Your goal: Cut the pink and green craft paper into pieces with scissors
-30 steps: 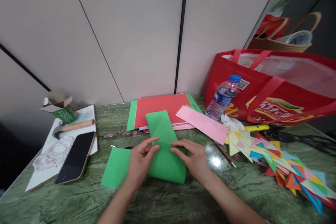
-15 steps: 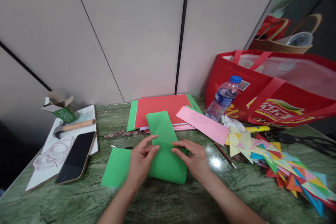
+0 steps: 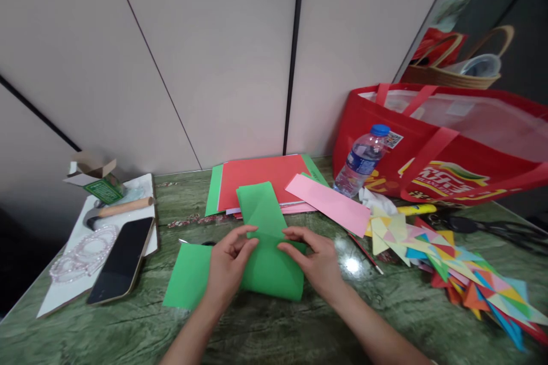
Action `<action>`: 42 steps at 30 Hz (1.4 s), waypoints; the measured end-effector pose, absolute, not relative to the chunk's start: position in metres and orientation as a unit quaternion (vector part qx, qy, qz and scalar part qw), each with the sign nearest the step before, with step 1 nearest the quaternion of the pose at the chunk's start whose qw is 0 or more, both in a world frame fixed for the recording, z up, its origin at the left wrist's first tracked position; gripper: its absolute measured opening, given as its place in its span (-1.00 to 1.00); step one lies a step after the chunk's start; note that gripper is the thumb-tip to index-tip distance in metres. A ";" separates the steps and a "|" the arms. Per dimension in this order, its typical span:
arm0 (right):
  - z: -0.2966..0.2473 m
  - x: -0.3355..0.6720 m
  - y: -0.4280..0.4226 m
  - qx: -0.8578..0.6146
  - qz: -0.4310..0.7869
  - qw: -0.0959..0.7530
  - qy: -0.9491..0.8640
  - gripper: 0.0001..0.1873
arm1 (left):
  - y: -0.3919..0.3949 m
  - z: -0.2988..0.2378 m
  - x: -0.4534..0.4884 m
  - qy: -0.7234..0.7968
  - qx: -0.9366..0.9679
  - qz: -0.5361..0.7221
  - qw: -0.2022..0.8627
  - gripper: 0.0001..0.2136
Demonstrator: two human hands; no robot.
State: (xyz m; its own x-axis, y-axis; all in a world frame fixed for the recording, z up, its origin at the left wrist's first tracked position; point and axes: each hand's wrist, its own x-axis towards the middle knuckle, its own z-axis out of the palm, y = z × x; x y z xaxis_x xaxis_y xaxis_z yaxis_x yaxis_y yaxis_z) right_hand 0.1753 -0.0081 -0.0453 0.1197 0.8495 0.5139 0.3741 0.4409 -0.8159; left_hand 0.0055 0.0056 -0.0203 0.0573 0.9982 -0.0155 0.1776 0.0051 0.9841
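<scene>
L hand (image 3: 229, 265) & R hand (image 3: 314, 259) are pinching green paper strip (image 3: 262, 211); green sheet (image 3: 184, 276) at 9 o'clock is lying part-hidden beneath.

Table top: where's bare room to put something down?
Bare near edge: below the phone, left of the left hand; also between the right hand and the folded paper pile. Crowded: paper stack behind the green sheet, bottle and red bag at right.

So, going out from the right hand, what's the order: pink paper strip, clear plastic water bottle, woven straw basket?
1. Pink paper strip, just beyond right hand.
2. Clear plastic water bottle, back right.
3. Woven straw basket, far right.
</scene>
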 end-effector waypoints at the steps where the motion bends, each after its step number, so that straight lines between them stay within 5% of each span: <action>1: -0.045 0.175 -0.008 -0.487 0.212 0.570 -0.627 -0.85 | 0.006 -0.020 0.005 0.530 0.553 0.435 0.472 -0.72; 15: -0.044 0.175 -0.006 -0.507 0.310 0.609 -0.524 -0.80 | 0.007 -0.021 0.005 0.524 0.527 0.471 0.475 -0.73; 42: -0.045 0.178 -0.006 -0.531 0.253 0.582 -0.562 -0.91 | 0.006 -0.020 0.005 0.523 0.550 0.454 0.466 -0.72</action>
State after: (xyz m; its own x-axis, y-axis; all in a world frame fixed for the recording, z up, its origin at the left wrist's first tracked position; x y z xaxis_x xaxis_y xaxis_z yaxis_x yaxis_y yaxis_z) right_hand 0.1775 -0.0058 -0.0446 0.2408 0.8910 0.3849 0.3022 0.3080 -0.9021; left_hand 0.0046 0.0060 -0.0203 0.0402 0.9991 0.0120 0.1522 -0.0180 0.9882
